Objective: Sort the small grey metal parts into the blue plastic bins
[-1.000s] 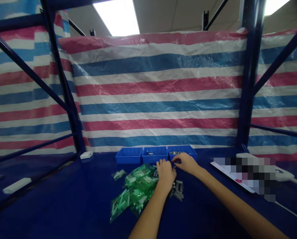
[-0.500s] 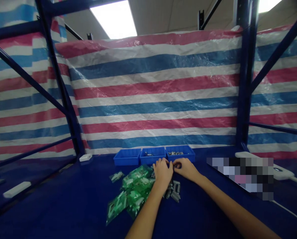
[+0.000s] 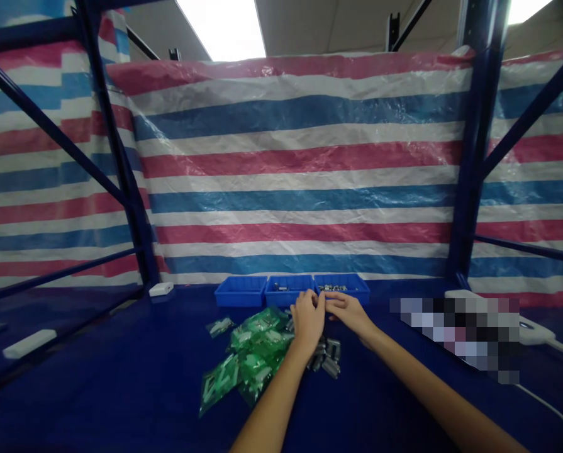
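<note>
My left hand and my right hand meet with their fingertips together, just in front of the blue bins. Both have bent, closed fingers; whatever sits between them is too small and hidden to name. Under and beside my left wrist lie several grey metal parts. To the left spreads a heap of clear bags with green and white contents. Behind my hands, the middle blue bin has a few small metal pieces, and the right blue bin holds many small shiny ones.
The left blue bin stands beside the other two. A single small bag lies apart from the heap. White devices lie at the left and back left. At right are a blurred-out flat object, a white device and a cable.
My right hand's fingers have straightened a little and drawn closer to my left fingertips. The camera view has shifted slightly; the bags and bins stay in place.
</note>
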Demonstrator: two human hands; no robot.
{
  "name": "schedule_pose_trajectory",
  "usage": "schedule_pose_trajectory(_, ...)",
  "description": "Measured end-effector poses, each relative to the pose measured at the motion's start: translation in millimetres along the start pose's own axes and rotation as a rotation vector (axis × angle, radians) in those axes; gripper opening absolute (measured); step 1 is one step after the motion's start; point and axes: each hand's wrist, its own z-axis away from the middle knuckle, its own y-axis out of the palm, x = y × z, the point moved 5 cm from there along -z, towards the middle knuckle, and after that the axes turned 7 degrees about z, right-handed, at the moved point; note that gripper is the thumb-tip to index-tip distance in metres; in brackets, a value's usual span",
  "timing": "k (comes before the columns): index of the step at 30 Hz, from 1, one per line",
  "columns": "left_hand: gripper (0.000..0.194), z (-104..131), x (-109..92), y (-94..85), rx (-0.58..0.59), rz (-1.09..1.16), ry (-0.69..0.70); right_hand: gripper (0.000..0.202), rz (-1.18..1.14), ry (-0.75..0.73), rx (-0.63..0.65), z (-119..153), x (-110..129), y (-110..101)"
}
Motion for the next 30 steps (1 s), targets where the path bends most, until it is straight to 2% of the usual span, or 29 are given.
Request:
schedule_pose_trajectory(8, 0.028, 0, 3, -0.2, 0.033, -0.123, -0.054, 0.028, 0.029, 0.008, -0.014, -2, -5, -1)
schedule_pose_trajectory(15, 0.024, 1, 1, -15.9, -0.145, -0.241, -0.022, 0.017, 0.111, -0.015, -0.179, -19, -10, -31)
schedule_pose_trajectory(18, 0.042, -5, 9, -24.4, -0.155, -0.312, -0.109, 0.016, 0.133, -0.014, -0.218, -21, -9, -43)
schedule_pose_trajectory(21, 0.059, -12, 25, -34.2, -0.125, -0.376, -0.255, 0.020, 0.115, -0.023, -0.228, -23, -4, -51)
schedule_pose_trajectory(25, 0.063, -17, 42, -46.1, -0.088, -0.439, -0.404, 0.040, 0.058, -0.112, -0.156, -25, 2, -52)
schedule_pose_trajectory(27, 0.063, -18, 46, -48.0, -0.060, -0.450, -0.430, 0.039, 0.121, -0.144, -0.141, -25, 2, -52)
schedule_pose_trajectory(30, 0.062, -18, 49, -47.4, -0.020, -0.450, -0.444, 0.028, 0.338, -0.248, -0.157, -21, 4, -48)
